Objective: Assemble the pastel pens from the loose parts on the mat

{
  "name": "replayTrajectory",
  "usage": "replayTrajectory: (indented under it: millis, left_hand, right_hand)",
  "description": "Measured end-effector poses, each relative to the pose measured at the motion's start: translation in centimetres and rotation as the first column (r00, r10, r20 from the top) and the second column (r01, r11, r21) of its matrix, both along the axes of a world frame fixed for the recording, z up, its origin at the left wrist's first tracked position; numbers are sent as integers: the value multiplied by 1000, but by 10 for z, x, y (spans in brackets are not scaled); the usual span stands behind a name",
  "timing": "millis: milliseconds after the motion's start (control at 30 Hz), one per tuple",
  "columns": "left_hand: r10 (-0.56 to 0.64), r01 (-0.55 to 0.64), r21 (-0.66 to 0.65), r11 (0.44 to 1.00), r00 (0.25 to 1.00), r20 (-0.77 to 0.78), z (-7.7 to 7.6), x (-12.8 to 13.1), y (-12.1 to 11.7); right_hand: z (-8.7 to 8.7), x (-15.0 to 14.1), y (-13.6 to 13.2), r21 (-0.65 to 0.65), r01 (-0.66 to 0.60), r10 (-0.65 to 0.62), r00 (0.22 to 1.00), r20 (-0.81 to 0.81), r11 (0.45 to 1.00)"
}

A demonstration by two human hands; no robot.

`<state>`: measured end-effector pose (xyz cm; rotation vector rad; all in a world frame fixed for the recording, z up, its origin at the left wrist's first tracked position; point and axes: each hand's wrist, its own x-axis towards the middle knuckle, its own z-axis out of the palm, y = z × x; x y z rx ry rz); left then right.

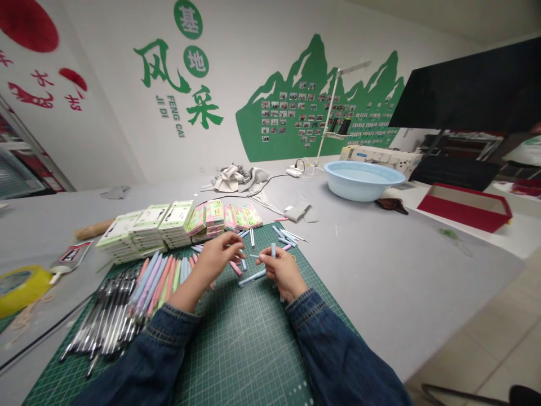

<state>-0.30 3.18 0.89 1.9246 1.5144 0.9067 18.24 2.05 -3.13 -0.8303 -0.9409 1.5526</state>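
Observation:
Both hands hover over a green cutting mat (245, 338), in denim sleeves. My left hand (220, 256) is curled, its fingertips pinched near small pen parts; what it holds is too small to name. My right hand (281, 269) is closed around a pale blue pen piece (273, 250) that stands upright from the fist. A light blue pen barrel (252, 277) lies just under the hands. Loose pastel pen parts (287, 235) lie scattered beyond the fingers.
Rows of pastel pens (163, 279) and black pens (103, 321) lie at the mat's left. Stacked pen boxes (169, 223) stand behind. A blue basin (363, 179), a red box (465, 206), a yellow tape roll (21, 287) and a cloth pile (234, 177) sit on the grey table.

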Motion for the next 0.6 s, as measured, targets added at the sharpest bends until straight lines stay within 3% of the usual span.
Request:
replayTrajectory:
  millis: [33, 67, 100, 200, 400, 600]
  left_hand:
    - [142, -134, 61, 989, 977, -159, 1, -11, 6]
    - [259, -238, 103, 966, 885, -386, 1, -23, 12]
    - [332, -329, 116, 937, 738, -587, 0, -34, 17]
    - [365, -406, 115, 907, 616, -698, -6, -56, 28]
    - [326, -361, 128, 924, 567, -756, -28, -53, 30]
    - [313, -308, 157, 938, 563, -765, -31, -49, 29]
  right_hand:
    - [0, 0, 1, -14, 42, -42, 999, -1, 999]
    - [0, 1, 2, -28, 84, -84, 996, 5, 996]
    - [0, 1, 3, -41, 117, -117, 993, 14, 992]
    - [1, 1, 3, -49, 165, -164, 986, 34, 985]
    - [3, 2, 2, -69, 163, -160, 986, 42, 984]
    - [3, 1, 1, -72, 150, -148, 988, 36, 986]
